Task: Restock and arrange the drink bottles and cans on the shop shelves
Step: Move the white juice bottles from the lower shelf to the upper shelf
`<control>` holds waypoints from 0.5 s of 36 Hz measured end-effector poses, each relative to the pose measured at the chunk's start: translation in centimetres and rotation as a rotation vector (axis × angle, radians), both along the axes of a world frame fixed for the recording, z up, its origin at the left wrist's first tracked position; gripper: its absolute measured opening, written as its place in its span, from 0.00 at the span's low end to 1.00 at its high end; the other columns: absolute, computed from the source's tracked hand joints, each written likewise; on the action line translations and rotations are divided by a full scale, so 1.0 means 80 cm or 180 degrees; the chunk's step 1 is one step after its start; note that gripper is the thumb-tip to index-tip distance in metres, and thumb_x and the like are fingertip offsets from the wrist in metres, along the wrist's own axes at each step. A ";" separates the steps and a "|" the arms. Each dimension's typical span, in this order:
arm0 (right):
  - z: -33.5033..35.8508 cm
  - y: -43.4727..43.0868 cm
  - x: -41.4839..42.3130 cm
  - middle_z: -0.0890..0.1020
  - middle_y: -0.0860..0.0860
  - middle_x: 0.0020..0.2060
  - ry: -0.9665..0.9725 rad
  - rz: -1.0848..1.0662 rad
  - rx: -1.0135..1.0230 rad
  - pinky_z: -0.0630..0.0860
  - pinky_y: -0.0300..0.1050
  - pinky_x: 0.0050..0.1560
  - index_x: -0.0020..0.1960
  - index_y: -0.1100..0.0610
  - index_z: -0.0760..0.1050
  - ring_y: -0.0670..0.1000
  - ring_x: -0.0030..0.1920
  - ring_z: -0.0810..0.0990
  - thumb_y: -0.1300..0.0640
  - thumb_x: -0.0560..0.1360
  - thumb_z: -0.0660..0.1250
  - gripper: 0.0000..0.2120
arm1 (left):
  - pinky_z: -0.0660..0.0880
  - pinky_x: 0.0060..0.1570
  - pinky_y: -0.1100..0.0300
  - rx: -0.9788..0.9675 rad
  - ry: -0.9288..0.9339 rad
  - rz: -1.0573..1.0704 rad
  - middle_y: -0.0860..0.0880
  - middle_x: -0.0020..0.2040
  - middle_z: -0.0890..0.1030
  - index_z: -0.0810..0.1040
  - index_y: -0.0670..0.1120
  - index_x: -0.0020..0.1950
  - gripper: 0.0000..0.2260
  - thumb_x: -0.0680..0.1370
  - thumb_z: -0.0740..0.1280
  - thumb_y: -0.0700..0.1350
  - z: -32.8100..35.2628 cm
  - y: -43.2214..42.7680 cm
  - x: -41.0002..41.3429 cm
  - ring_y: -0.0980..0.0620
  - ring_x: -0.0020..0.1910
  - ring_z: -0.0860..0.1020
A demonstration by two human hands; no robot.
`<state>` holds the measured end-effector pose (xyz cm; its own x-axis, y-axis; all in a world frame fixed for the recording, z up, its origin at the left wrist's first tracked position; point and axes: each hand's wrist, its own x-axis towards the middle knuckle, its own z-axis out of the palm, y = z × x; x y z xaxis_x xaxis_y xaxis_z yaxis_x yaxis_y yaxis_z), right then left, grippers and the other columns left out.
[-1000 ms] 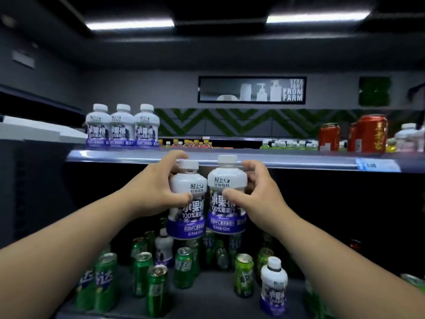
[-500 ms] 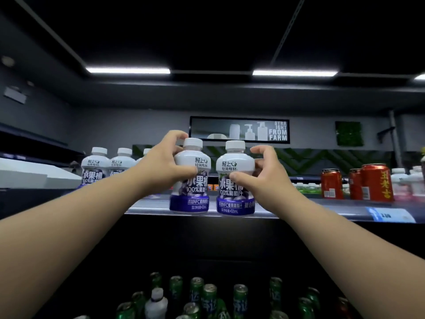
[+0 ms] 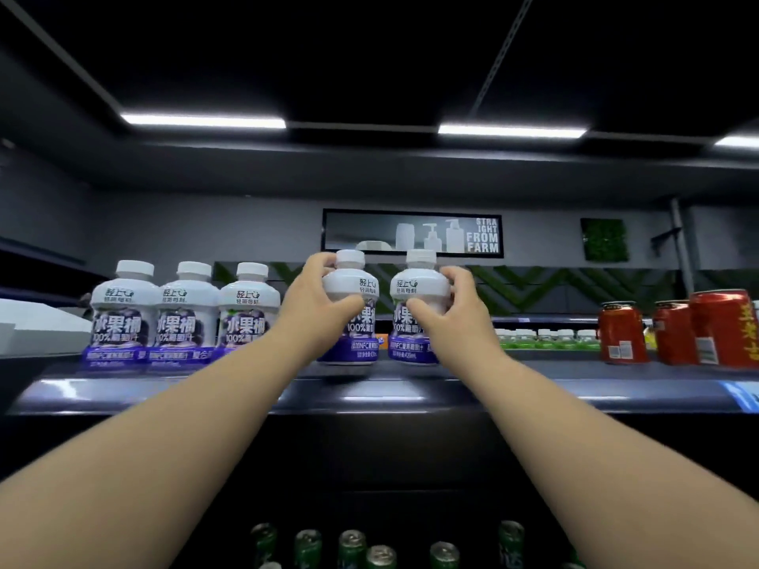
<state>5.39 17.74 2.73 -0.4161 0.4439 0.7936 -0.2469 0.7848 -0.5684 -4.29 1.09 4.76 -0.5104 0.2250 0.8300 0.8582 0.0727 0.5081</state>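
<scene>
My left hand (image 3: 318, 310) grips a white juice bottle with a purple label (image 3: 352, 318) around its shoulder. My right hand (image 3: 445, 318) grips a second, matching bottle (image 3: 412, 305) right beside it. Both bottles stand upright with their bases at the surface of the top shelf (image 3: 246, 394), near its middle. Whether they rest on it I cannot tell. Three matching bottles (image 3: 180, 318) stand in a row on the same shelf to the left, the nearest one just left of my left wrist.
Three red cans (image 3: 673, 334) stand at the right end of the top shelf. Several green cans (image 3: 382, 552) sit on a lower shelf below my arms. Bare shelf lies between the held bottles and the red cans. A far shelf with small bottles (image 3: 546, 336) shows behind.
Both hands have lifted the two bottles from in front of the lower shelf up and forward onto the top shelf level. My view tilted upward, so the green cans dropped to the bottom edge.
</scene>
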 end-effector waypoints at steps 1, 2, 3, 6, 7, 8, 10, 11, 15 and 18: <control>-0.004 0.005 -0.008 0.79 0.45 0.55 0.0057 0.0020 -0.0137 0.79 0.57 0.55 0.66 0.40 0.64 0.50 0.51 0.80 0.40 0.70 0.68 0.27 | 0.81 0.50 0.47 0.0092 -0.0116 -0.0092 0.51 0.56 0.78 0.68 0.57 0.63 0.21 0.74 0.70 0.46 -0.004 0.006 -0.010 0.49 0.48 0.80; -0.007 0.010 -0.015 0.80 0.44 0.53 0.0082 0.0026 -0.0244 0.79 0.58 0.54 0.65 0.39 0.64 0.50 0.50 0.81 0.38 0.68 0.66 0.27 | 0.81 0.49 0.46 0.0160 -0.0231 -0.0180 0.50 0.55 0.79 0.70 0.59 0.61 0.18 0.75 0.69 0.46 -0.008 0.011 -0.019 0.49 0.48 0.80; -0.008 0.016 -0.022 0.81 0.44 0.52 0.0071 0.0044 -0.0319 0.80 0.59 0.53 0.62 0.38 0.65 0.50 0.49 0.82 0.36 0.66 0.65 0.26 | 0.81 0.50 0.44 0.0226 -0.0317 -0.0259 0.49 0.55 0.79 0.70 0.60 0.59 0.16 0.75 0.68 0.45 -0.012 0.016 -0.028 0.49 0.48 0.81; -0.005 0.030 -0.037 0.81 0.45 0.52 -0.0070 0.0226 -0.0385 0.81 0.61 0.51 0.58 0.35 0.64 0.52 0.48 0.84 0.34 0.63 0.66 0.26 | 0.81 0.50 0.43 0.0286 -0.0345 -0.0343 0.51 0.54 0.80 0.71 0.62 0.58 0.16 0.76 0.67 0.46 -0.018 0.027 -0.044 0.48 0.48 0.82; -0.004 0.032 -0.039 0.81 0.45 0.52 -0.0118 0.0282 -0.0378 0.81 0.61 0.50 0.58 0.35 0.64 0.52 0.48 0.84 0.33 0.63 0.66 0.26 | 0.81 0.51 0.45 0.0237 -0.0266 -0.0295 0.52 0.54 0.80 0.71 0.62 0.59 0.15 0.76 0.67 0.46 -0.018 0.029 -0.046 0.49 0.48 0.82; -0.003 0.033 -0.040 0.81 0.45 0.52 -0.0154 0.0321 -0.0362 0.82 0.62 0.50 0.58 0.36 0.64 0.52 0.47 0.84 0.33 0.63 0.67 0.26 | 0.80 0.51 0.46 0.0185 -0.0206 -0.0244 0.52 0.54 0.80 0.70 0.61 0.60 0.15 0.77 0.66 0.46 -0.018 0.030 -0.047 0.50 0.48 0.81; -0.002 0.032 -0.039 0.82 0.47 0.53 -0.0198 0.0366 -0.0332 0.82 0.61 0.49 0.59 0.36 0.64 0.52 0.46 0.85 0.33 0.63 0.66 0.27 | 0.80 0.50 0.49 0.0125 -0.0121 -0.0224 0.51 0.56 0.79 0.69 0.61 0.61 0.16 0.77 0.67 0.47 -0.016 0.030 -0.049 0.52 0.49 0.80; -0.002 0.032 -0.038 0.82 0.47 0.54 -0.0218 0.0374 -0.0319 0.83 0.60 0.49 0.59 0.36 0.63 0.51 0.47 0.85 0.34 0.64 0.66 0.26 | 0.80 0.48 0.52 0.0081 -0.0078 -0.0272 0.50 0.57 0.78 0.68 0.60 0.62 0.18 0.76 0.69 0.48 -0.017 0.029 -0.048 0.53 0.49 0.80; -0.007 0.024 -0.028 0.80 0.48 0.57 -0.0378 0.0194 -0.0146 0.80 0.59 0.55 0.64 0.37 0.60 0.52 0.52 0.82 0.33 0.62 0.67 0.33 | 0.68 0.54 0.64 -0.0362 0.0233 -0.0063 0.53 0.62 0.66 0.60 0.59 0.72 0.39 0.68 0.79 0.53 -0.028 0.030 -0.042 0.56 0.54 0.73; -0.011 0.015 -0.020 0.77 0.49 0.61 -0.0571 -0.0048 0.0180 0.76 0.58 0.59 0.71 0.40 0.54 0.53 0.57 0.79 0.35 0.63 0.71 0.42 | 0.64 0.58 0.60 -0.0535 0.0190 0.0134 0.52 0.62 0.59 0.50 0.62 0.76 0.46 0.68 0.77 0.58 -0.032 0.030 -0.039 0.53 0.57 0.70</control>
